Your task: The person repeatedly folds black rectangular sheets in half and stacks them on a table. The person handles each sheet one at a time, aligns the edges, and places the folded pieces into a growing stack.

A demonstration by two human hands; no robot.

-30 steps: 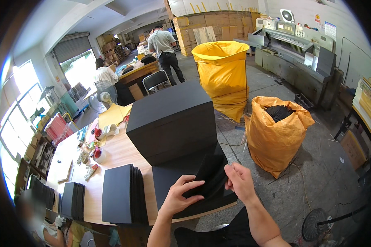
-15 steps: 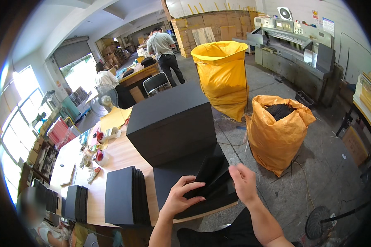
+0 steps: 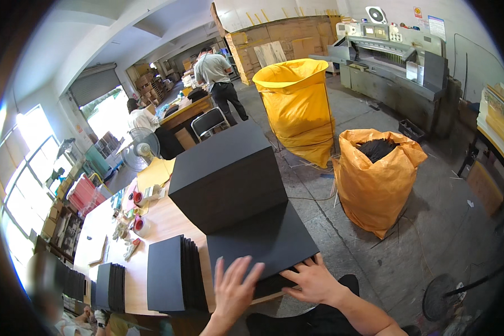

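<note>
Hands [image 3: 274, 283] hide black sheet [image 3: 263, 241] near edge.

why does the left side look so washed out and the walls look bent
Head view: daylight through the windows blows out the left side; the fisheye lens bends straight edges toward the rim; the left hand looks slightly motion-blurred, the right hand on the black sheets sharper.

The low black stack [image 3: 260, 241] hides its near edge under both hands, left [image 3: 232, 291] and right [image 3: 311, 280]. Forearms run off the lower edge. The tall black block [image 3: 227, 173] covers the desk [image 3: 151, 229] behind; small desk clutter [image 3: 131, 224] is perhaps tape rolls.
</note>
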